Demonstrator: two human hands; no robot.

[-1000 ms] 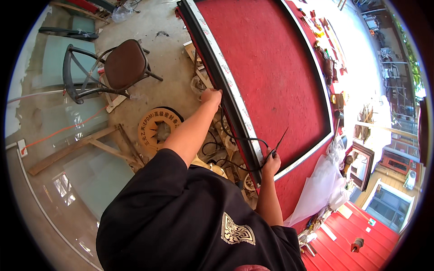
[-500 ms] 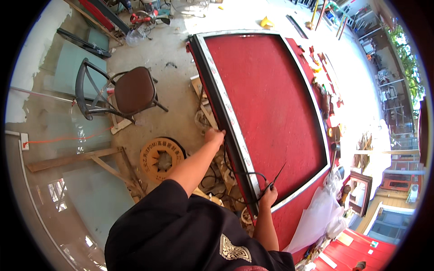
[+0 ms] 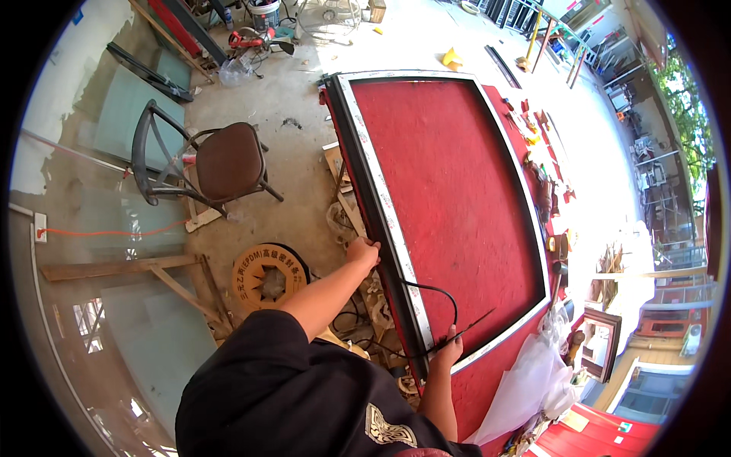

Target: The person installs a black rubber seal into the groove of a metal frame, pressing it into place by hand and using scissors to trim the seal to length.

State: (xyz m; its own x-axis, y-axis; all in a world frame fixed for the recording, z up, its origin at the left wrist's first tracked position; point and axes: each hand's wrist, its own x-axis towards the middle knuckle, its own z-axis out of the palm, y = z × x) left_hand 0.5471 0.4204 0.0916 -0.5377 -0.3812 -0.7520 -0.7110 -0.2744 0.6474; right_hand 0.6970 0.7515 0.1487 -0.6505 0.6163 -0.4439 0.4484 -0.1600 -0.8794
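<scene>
You appear to be fitting the strip (image 3: 454, 302): your left hand (image 3: 363, 252) is at the outer side of the frame (image 3: 387, 202), its grip not determinable, and your right hand (image 3: 449, 350) is closed around a pointed tool (image 3: 478, 320). The strip loops over the frame, on the red bench (image 3: 457, 190), between your 2 hands. The next move likely calls for untwisted slack.

Left hand (image 3: 364, 253) is sitting farther up, fingers curled in; right hand (image 3: 449, 350) is hanging out lower, kinda gripping.
</scene>
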